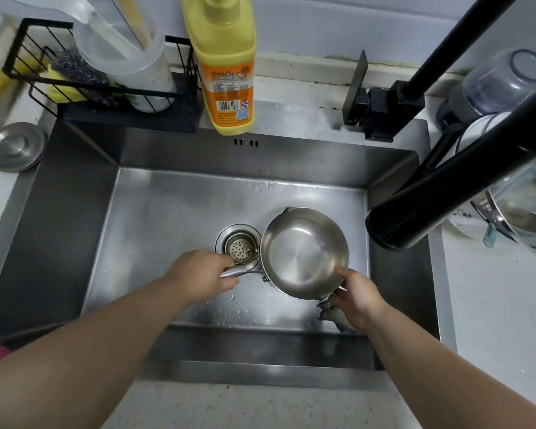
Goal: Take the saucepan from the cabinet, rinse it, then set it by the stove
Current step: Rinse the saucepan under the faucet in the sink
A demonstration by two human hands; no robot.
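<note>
A small steel saucepan (302, 249) is held inside the steel sink (155, 212), just right of the drain strainer (240, 246), its open mouth tilted toward me. My left hand (203, 274) is closed around its thin metal handle. On the near right, my right hand (358, 297) grips the pan's rim, thumb inside. The black faucet spout (440, 193) ends above and to the right of the pan. No running water is visible. A little water lies in the pan.
A yellow detergent bottle (226, 66) stands on the sink's back ledge beside a black wire rack (106, 85) holding a scourer and a plastic jug. A steel lid (14, 147) lies at left. Pots and a blender stand at right. A grey rag (334, 315) lies under my right hand.
</note>
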